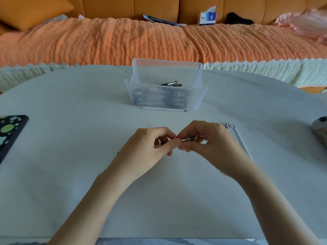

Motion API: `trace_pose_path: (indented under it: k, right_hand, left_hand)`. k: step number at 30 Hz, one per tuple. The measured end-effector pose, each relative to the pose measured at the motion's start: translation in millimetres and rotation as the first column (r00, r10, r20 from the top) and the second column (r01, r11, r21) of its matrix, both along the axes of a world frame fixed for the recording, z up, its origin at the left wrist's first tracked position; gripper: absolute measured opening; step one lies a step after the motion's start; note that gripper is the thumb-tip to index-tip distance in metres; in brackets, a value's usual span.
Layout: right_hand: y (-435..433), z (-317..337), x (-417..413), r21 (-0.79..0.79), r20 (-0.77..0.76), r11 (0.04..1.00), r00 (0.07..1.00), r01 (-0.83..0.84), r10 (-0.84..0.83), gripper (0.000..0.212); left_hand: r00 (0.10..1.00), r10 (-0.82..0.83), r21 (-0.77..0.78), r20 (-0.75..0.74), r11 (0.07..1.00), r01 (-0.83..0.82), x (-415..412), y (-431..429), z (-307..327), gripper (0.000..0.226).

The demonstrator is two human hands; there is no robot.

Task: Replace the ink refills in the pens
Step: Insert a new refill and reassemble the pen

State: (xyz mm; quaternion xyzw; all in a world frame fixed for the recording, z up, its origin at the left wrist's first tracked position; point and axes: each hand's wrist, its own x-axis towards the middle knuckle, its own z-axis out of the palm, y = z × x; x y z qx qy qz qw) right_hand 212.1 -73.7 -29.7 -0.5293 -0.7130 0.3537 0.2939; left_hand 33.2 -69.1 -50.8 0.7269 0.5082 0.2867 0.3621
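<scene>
An orange sofa (106,41) draped in a ribbed orange cover fills the far side, with a tissue box (207,17) on its seat against the backrest. In front of it lies the white worktop (70,174). At the far middle of the worktop stands a clear ribbed plastic bin (166,98) holding several dark pens (172,84). A dark flat case with green spots (8,133) lies at the left edge.

The two hands meet near the worktop's centre, just above its surface. The left hand (150,147) has its fingers curled round one end of a pen (188,139), most of which is hidden in the grip. The right hand (210,140) pinches the other end, where a short silver and black section shows between thumb and fingers.

A row of thin white ink refills (237,137) lies side by side just right of the right hand, partly hidden behind it. A single refill (164,109) lies just in front of the bin's near wall.
</scene>
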Motion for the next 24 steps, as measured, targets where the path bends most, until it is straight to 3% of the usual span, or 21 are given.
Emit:
trace_pose_path:
  k: [9, 16, 24]
  right_hand:
    - [-1.0, -1.2, -5.0, 0.025, -0.017, 1.000, 1.000, -0.011, 0.012, 0.013]
    - [-1.1, 1.4, -3.9, 0.029, -0.028, 1.000, 1.000, -0.012, 0.013, 0.012]
    - [0.9, -6.6, 6.0, 0.060, 0.162, 0.997, 0.985, 0.049, -0.058, 0.006]
  left_hand:
    - [0.997, 0.078, -0.044, 0.007, 0.996, -0.077, 0.2, 1.1, 2.3, 0.020]
    - [0.984, 0.078, 0.028, -0.158, 0.997, -0.075, -2.9, -0.4, 5.6, 0.032]
    - [0.987, 0.063, 0.004, -0.148, 0.998, -0.064, -20.2, 9.4, 3.0, 0.027]
